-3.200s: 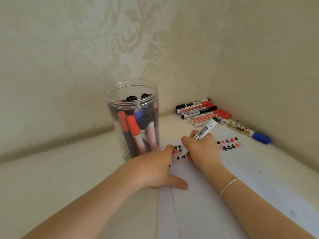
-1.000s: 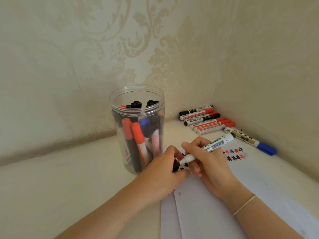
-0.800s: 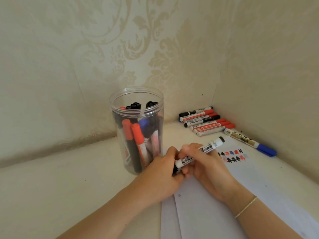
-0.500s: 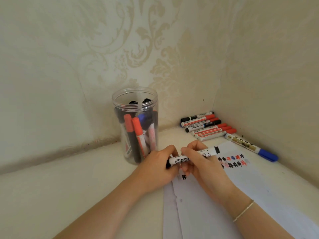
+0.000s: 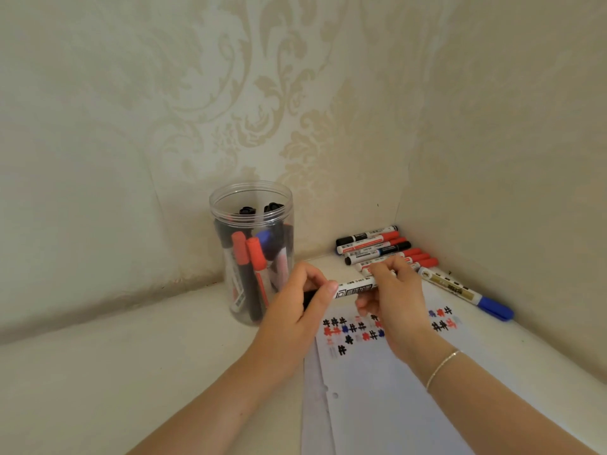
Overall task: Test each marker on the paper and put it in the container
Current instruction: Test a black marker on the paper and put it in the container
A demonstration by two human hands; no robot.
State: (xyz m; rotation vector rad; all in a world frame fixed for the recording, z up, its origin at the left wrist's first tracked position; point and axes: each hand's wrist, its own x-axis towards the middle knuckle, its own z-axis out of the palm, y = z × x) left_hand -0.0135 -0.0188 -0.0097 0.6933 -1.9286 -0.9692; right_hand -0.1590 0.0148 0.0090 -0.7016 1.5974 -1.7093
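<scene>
Both hands on one white-barrelled black-capped marker (image 5: 356,288), held level above marked white paper (image 5: 377,389), beside clear plastic jar (image 5: 251,205). Left hand (image 5: 295,310) pinches cap end; right hand (image 5: 392,300) grips barrel. Judged light, rigid, smooth; hold mid-barrel.

Bare forearms, no sleeves; thin metallic bracelet (image 5: 441,365) (fine chain, seemingly) on the right wrist

The container (image 5: 251,251) is standing at ten o'clock of the paper (image 5: 387,389), with markers sitting upright inside it. A row of markers (image 5: 382,249) is lying at one o'clock, against the back wall. Another marker (image 5: 466,292) is lying at two o'clock, beside the side wall.
</scene>
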